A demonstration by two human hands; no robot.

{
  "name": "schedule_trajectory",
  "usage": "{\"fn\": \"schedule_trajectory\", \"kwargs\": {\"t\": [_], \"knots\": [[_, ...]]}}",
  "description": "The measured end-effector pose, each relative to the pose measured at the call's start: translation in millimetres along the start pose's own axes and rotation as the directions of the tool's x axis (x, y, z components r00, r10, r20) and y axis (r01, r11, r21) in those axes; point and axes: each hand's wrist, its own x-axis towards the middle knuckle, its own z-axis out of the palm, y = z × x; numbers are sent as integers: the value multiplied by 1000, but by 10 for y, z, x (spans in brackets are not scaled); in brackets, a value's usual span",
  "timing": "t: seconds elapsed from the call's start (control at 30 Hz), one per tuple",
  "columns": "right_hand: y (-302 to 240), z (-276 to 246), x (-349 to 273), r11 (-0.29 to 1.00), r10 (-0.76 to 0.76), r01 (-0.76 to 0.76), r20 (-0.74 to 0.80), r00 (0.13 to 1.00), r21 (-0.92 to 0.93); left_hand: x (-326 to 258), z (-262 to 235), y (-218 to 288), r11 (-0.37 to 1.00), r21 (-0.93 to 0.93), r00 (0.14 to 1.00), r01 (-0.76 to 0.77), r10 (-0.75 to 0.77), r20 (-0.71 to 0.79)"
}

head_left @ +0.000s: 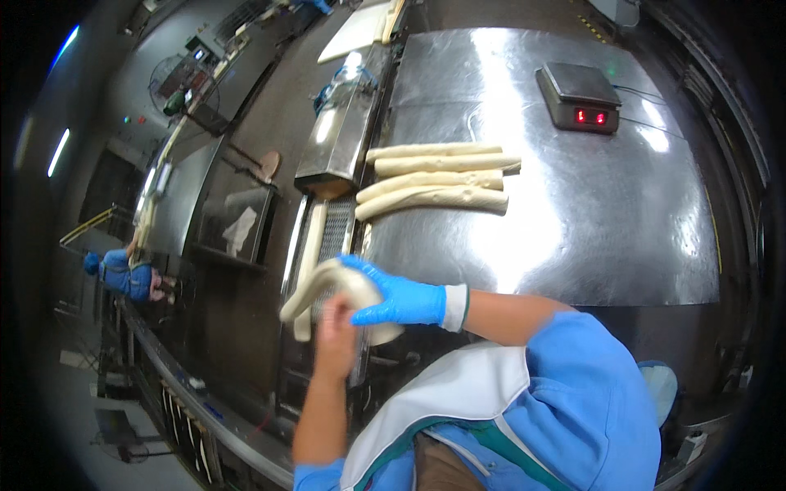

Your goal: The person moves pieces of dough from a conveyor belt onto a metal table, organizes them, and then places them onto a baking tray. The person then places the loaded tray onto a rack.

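A long pale dough roll [321, 277] hangs bent in an arch over the conveyor. My right hand [403, 299], in a blue glove with a white cuff, grips it near the bend. My bare left hand [334, 337] is right beside the dough under the arch; motion smears its fingers, so I cannot make out their grip. Under the raised dough, another straight dough roll [314, 233] lies lengthwise on the metal mesh conveyor belt [336, 226]. Several more dough rolls [434, 180] lie side by side on the steel table [606, 221], ahead and to the right of my hands.
A digital scale [578, 98] with a red display stands at the table's far right. A steel machine housing [332, 143] covers the conveyor farther ahead. Off to the left, a person in blue [129, 274] works at another line, beyond a metal cart [237, 225].
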Motion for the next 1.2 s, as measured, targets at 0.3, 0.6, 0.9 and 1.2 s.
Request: {"fn": "schedule_trajectory", "kwargs": {"t": [0.3,0.6,0.9,1.2], "knots": [[130,-2024,-1885,-209,233,-488,-528,817,-848,141,-559,-1920,625,696,929,352,-146,-339],[296,-3440,-2772,348,-234,-930,-972,36,-119,-270,-1091,-1943,292,733,696,614,-638,-329],[1033,-3885,-1384,422,42,-905,-996,79,-54,560,-190,-367,843,-416,849,342,-467,-248],[1078,-3836,-828,118,209,-840,-814,542,-529,984,1207,-701,778,627,920,-46,-211,329]]}}
